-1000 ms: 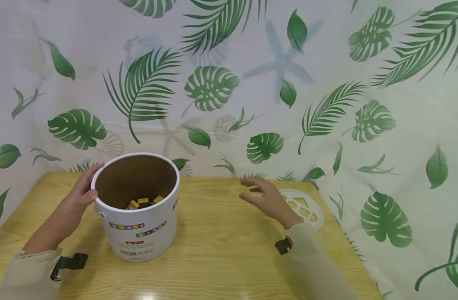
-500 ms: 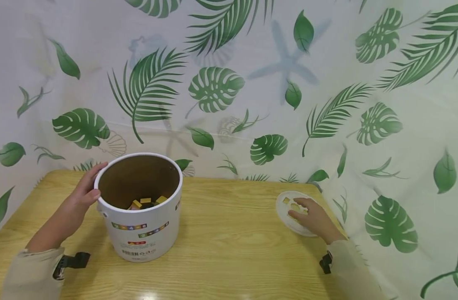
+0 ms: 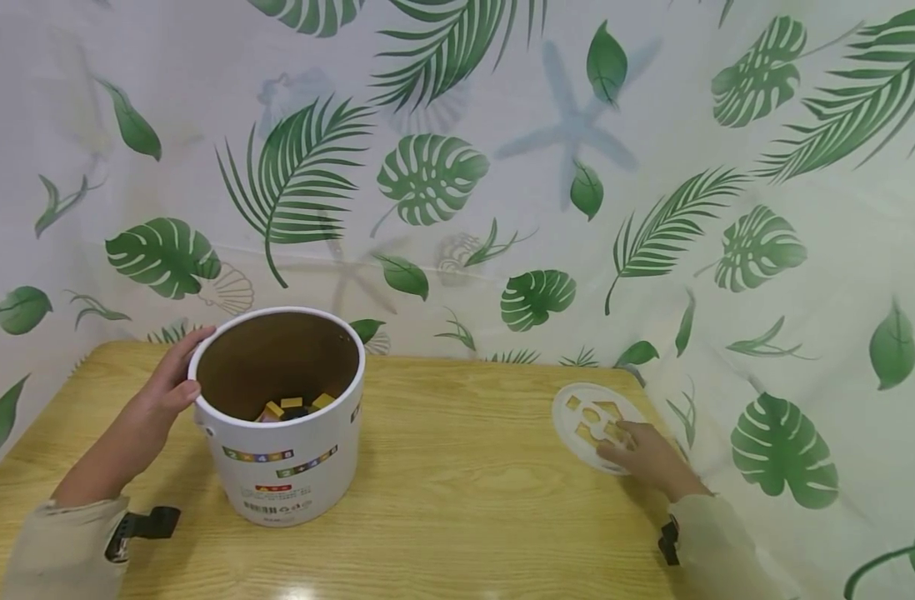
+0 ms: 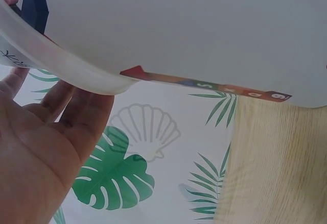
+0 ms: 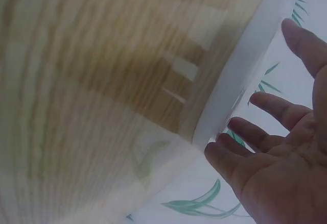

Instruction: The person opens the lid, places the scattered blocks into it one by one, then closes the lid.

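A white round bucket (image 3: 292, 475) stands open-topped on the left of the wooden table (image 3: 457, 492), with several coloured blocks (image 3: 292, 406) at its bottom. My left hand (image 3: 180, 367) lies against its left wall, thumb by the rim. In the left wrist view the fingers (image 4: 76, 114) lie straight along the bucket (image 4: 179, 25). A white round lid (image 3: 577, 398) with shape cut-outs lies flat at the table's right edge. My right hand (image 3: 630, 446) rests on its near side, fingertips on the lid. In the blurred right wrist view the spread fingers (image 5: 265, 106) touch the lid's edge (image 5: 235, 81).
A leaf-printed curtain (image 3: 502, 167) closes off the back and right side right behind the table. Bare wood lies between the bucket and the lid. Wrist straps (image 3: 146, 523) show on both sleeves.
My right hand has swung from the middle of the table out to the right and come down on the lid. The left hand and bucket have stayed put.
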A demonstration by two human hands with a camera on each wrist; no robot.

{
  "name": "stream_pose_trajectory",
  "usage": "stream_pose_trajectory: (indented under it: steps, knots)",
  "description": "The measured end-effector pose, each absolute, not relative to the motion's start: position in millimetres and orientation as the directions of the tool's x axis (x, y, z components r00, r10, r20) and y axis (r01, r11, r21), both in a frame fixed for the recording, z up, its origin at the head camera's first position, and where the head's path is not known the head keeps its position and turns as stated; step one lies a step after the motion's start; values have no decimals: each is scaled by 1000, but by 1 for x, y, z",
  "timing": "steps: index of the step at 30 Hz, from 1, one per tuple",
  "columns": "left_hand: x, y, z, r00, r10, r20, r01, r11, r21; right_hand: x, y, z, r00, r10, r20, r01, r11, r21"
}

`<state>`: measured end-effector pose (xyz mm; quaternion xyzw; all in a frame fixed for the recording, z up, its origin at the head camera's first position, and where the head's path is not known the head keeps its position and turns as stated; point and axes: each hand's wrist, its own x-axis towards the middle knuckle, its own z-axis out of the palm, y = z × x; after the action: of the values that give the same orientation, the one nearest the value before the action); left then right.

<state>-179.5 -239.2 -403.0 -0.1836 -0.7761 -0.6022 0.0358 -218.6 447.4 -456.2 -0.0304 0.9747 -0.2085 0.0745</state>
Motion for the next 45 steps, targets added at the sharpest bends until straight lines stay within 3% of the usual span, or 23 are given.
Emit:
stream_pose_trajectory:
  steps: [10,17,27,35,39,45]
  knots:
    - [-181,-239,-405,-933,240,268,316,189,930,-235,416,-472,-944,-327,-32,-318,934,-162]
    - [-178,-237,-402,-933,237,271,323,215,922,-240,355,-468,-971,-216,-100,-172,927,-334]
    - [-178,-235,-398,-937,241,252,302,199,932,-243,286,-467,-958,-274,-86,-229,909,-347]
    - [-178,-237,-401,-938,242,250,300,196,934,-245,304,-463,-973,-228,-44,-187,882,-433]
    - [-180,-238,-400,-938,245,246,297,198,934,-247,329,-461,-997,-73,-25,-50,858,-512]
    - [-180,-239,-399,-927,253,278,336,228,914,-247,348,-459,-984,74,-160,150,826,-543]
